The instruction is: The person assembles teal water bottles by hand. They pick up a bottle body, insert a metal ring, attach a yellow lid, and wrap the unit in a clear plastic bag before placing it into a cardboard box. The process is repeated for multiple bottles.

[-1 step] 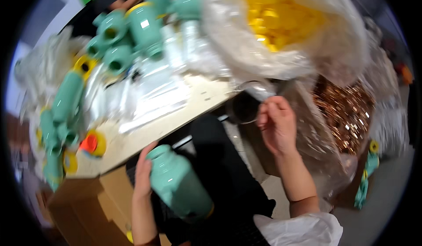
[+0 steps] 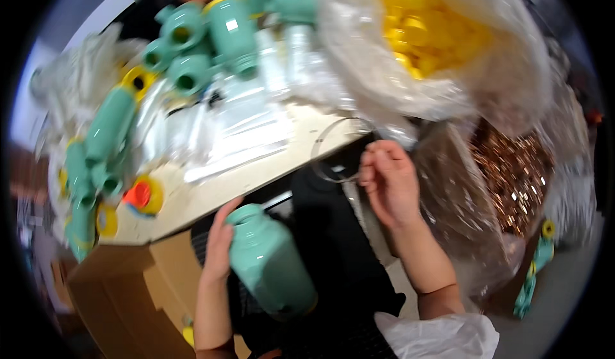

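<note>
My left hand (image 2: 220, 240) is on the side of a glossy mint-green bottle (image 2: 269, 263), its fingers along the shoulder near the neck. The bottle leans over my dark-clothed lap, neck end up and away from me. My right hand (image 2: 394, 183) pinches the edge of a thin round ring (image 2: 314, 150) between thumb and fingers. Through the ring's middle I see the table edge; whether it is a tape roll I cannot make out. The ring is held up, apart from the bottle.
Several green bottles (image 2: 234, 35) and flat clear plastic sleeves (image 2: 243, 134) lie on the pale table (image 2: 186, 199). At the right are a bag of yellow caps (image 2: 416, 32) and a plastic-lined box of copper-coloured pieces (image 2: 512, 173). An open cardboard box (image 2: 115, 288) stands lower left.
The whole view has shifted slightly. The ring in my right hand has turned, so its outline now shows as a thin loop. My left hand stays on the bottle.
</note>
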A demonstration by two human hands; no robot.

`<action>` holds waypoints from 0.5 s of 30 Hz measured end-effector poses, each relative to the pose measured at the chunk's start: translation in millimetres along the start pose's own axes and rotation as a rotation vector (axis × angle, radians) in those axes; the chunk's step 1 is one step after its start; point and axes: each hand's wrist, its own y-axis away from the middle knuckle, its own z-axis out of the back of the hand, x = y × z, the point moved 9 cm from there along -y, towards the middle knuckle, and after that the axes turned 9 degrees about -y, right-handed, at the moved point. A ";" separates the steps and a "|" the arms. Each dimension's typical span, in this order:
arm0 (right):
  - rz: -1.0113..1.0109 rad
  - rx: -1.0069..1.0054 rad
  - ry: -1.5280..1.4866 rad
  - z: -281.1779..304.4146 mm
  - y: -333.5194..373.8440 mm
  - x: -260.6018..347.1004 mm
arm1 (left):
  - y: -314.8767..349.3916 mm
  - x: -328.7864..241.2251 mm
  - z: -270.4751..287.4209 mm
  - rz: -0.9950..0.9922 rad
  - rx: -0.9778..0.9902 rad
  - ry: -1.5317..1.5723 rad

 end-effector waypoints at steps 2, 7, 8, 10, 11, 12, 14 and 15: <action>0.028 0.156 0.307 -58.6 -1.2 -59.9 | 12.0 -8.8 2.4 -0.028 -0.007 0.026; 0.362 0.990 1.011 -162.9 79.6 -128.8 | 41.9 -18.3 33.3 0.011 -0.254 -0.004; 0.315 0.984 1.076 -156.9 85.5 -133.3 | 47.3 -19.2 32.4 -0.038 -0.192 -0.063; 0.488 0.983 1.027 -155.0 86.3 -131.8 | 57.9 -12.3 27.7 -0.048 -0.140 -0.120; 0.574 0.971 1.007 -152.7 88.7 -127.9 | 60.1 -9.0 25.2 -0.070 -0.147 -0.037; 0.394 0.894 0.965 -143.8 84.4 -133.0 | 61.0 -7.3 23.9 -0.081 -0.177 0.030; 0.250 0.678 0.774 -116.9 87.2 -144.1 | 62.3 -9.4 19.8 -0.080 -0.262 0.099; 0.191 0.567 0.673 -104.3 88.8 -150.8 | 61.9 -14.7 18.7 -0.073 -0.318 0.096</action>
